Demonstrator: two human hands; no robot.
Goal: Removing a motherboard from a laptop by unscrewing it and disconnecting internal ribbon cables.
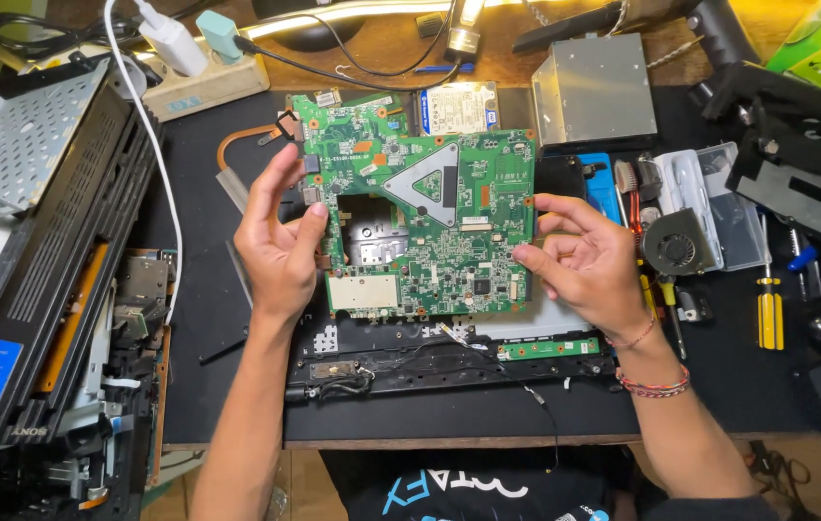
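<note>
Hands first: our left hand [280, 236] pinches the left edge of the green laptop motherboard [425, 217] between thumb and fingers, and our right hand [584, 260] grips its right edge with curled fingertips. We hold the board at the centre of the frame, lifted above the opened laptop base [449, 362], whose loose cables [401, 357] trail below it. We judge the board already freed from the base, though not yet set down. Right of centre we see a small cooling fan [678, 246] and a yellow-handled screwdriver [769, 314]; a hard drive [459, 106] lies at upper centre.
</note>
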